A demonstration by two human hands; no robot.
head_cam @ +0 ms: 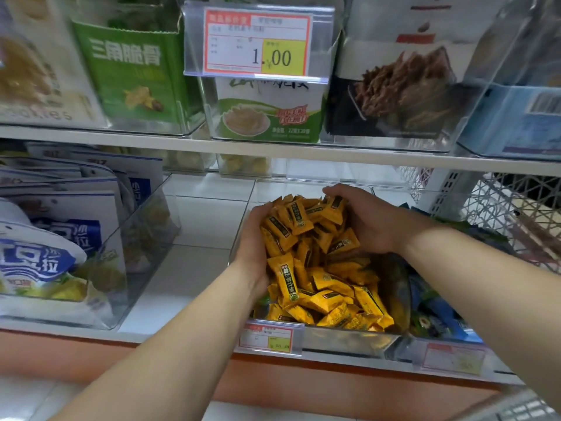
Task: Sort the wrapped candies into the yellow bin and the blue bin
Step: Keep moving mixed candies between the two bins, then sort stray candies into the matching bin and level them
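A clear plastic bin (340, 337) on the lower shelf is full of yellow wrapped candies (328, 296). Both my hands are inside it. My left hand (253, 238) presses against the left side of a raised heap of yellow candies (300, 226), and my right hand (367, 220) cups the same heap from the right and back. The heap is squeezed between the two palms. To the right stands a second clear bin (449, 354) holding blue-wrapped candies (437, 314), partly hidden by my right forearm.
A clear bin with blue-and-white snack bags (60, 238) stands at the left of the same shelf. Bare white shelf (194, 256) lies between the bins. Above are boxed snacks and a price tag (258, 44). A white wire basket (513, 214) sits at the right.
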